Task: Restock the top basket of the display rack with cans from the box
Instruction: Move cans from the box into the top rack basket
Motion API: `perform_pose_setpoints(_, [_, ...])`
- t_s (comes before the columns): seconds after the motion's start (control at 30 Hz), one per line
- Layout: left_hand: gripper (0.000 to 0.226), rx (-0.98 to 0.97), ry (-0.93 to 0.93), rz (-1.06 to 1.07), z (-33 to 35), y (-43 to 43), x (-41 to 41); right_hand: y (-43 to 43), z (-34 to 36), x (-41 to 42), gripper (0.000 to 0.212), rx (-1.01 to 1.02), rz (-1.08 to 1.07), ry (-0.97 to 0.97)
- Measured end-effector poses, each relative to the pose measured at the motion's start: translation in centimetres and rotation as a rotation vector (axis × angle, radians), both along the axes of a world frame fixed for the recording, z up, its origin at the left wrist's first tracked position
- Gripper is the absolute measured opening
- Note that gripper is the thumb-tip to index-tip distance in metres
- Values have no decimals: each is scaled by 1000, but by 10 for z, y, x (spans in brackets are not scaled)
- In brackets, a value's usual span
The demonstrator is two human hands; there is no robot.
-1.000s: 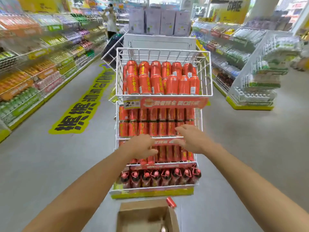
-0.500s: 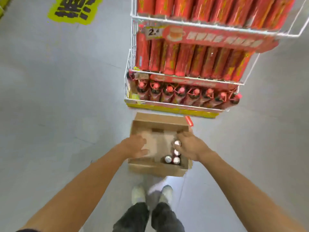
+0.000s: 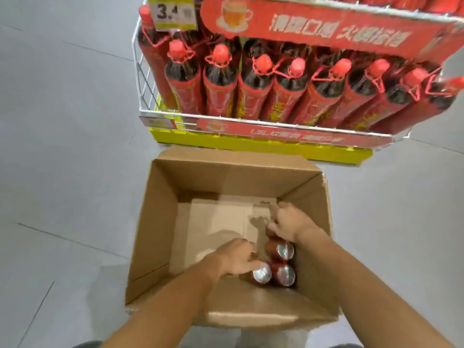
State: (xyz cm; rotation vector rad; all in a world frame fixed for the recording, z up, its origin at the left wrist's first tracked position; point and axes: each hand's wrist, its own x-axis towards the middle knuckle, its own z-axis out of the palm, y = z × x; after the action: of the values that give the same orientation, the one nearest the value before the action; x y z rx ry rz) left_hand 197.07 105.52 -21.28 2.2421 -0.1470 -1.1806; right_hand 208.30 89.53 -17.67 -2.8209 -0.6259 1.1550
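The open cardboard box stands on the floor below me. Three red cans with silver tops stand upright in its near right corner: one behind, two in front. My left hand is inside the box with its fingertips on the front left can; it is blurred and the grip is unclear. My right hand is curled down over another can against the right wall, which it mostly hides. The rack's top basket is out of view.
The rack's bottom wire basket holds a row of dark bottles with red caps, just beyond the box. Above them hangs a red sign strip with a price tag. Grey floor lies on both sides.
The view has dropped from the rack to the box. Both hands have gone from the box's rim down inside it onto the cans.
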Motion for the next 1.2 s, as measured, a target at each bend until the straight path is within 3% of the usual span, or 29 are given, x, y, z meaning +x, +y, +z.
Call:
perform_pose_setpoints(0.1, [48,-72,31,-14,-57,-14,1,-4,-59,4,60,-34,-37,11])
perform_pose_setpoints(0.2, [56,-181,98,3,-83,-13,4,-4,-86,3,45,-81,-35,7])
perform_pose_setpoints(0.3, [53,-336,232,199,-87,-12,1,-5,-93,1,30,-117,-37,-39])
perform_pose_setpoints(0.4, [46,-442,317,373,-94,-11,-4,-2,-89,3,28,-123,-86,-58])
perform_pose_setpoints(0.6, [27,-547,259,683,-100,21,15,18,-85,10,20,-14,-172,-109])
perform_pose_setpoints(0.83, [22,-514,171,731,-102,30,21,34,-89,13,24,26,-204,-156])
perform_pose_setpoints(1.03, [50,-450,58,617,-97,18,18,25,-92,16,29,43,-207,-168])
perform_pose_setpoints(1.2, [49,-416,20,550,-100,29,25,26,-92,13,34,24,-179,-174])
